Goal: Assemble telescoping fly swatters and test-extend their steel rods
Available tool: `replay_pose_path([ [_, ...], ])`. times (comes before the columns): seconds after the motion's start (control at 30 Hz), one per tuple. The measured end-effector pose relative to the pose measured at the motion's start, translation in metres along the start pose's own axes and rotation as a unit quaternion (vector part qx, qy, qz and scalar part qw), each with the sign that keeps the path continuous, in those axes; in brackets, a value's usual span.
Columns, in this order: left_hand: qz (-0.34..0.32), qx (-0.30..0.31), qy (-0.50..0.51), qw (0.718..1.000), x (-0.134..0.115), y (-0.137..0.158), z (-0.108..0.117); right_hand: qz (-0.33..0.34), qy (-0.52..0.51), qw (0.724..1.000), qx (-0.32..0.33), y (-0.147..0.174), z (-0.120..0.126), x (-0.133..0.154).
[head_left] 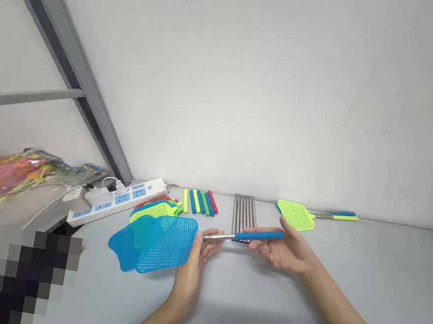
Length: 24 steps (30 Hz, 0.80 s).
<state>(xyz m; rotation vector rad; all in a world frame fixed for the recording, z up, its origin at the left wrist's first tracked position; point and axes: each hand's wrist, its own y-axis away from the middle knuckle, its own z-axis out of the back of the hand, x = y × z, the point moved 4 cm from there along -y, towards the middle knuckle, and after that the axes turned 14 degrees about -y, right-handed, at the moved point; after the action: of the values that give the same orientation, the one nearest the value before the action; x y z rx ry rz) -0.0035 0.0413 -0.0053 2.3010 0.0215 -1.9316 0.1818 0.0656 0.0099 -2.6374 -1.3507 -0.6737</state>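
Note:
A blue fly swatter (170, 245) with a perforated head, a thin metal rod and a blue grip is held level above the table. My left hand (194, 260) pinches it at the neck, where head and rod meet. The blue grip lies across the fingers of my right hand (284, 251), whose thumb is raised by its end. Below the held head, another blue swatter head (123, 243) lies on the table, partly covered. Close behind is a pile of swatter heads with a yellow-green head (156, 210) on top.
Coloured grips (201, 202) lie in a row near the wall, beside several metal rods (244, 213). Assembled swatters (296, 215) rest at the back right. A power strip (118, 203) with plugs stands at the left, near bagged colourful items (10, 177).

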Motion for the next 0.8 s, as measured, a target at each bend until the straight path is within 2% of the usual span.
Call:
replay_pose_path([
  [0.17, -0.011, -0.05, -0.08, 0.995, 0.004, -0.002, -0.005, 0.118, 0.055, 0.99, -0.06, 0.007, -0.016, -0.015],
  [0.23, -0.023, -0.036, -0.1, 0.994, 0.004, 0.002, -0.016, 0.17, 0.094, 0.975, -0.107, 0.004, -0.019, -0.026],
  [0.33, -0.023, 0.02, -0.113, 0.993, 0.004, 0.01, -0.037, 0.235, 0.11, 0.954, -0.153, -0.006, -0.022, -0.04],
  [0.47, 0.003, 0.071, -0.082, 0.994, 0.009, 0.018, -0.053, 0.244, 0.158, 0.938, -0.188, -0.02, -0.02, -0.053],
  [0.6, 0.024, 0.098, -0.084, 0.991, 0.022, 0.022, -0.052, 0.219, 0.209, 0.928, -0.216, -0.02, -0.011, -0.059],
  [0.8, 0.047, 0.11, -0.07, 0.99, 0.033, 0.025, -0.053, 0.216, 0.194, 0.924, -0.249, -0.017, 0.004, -0.066],
])
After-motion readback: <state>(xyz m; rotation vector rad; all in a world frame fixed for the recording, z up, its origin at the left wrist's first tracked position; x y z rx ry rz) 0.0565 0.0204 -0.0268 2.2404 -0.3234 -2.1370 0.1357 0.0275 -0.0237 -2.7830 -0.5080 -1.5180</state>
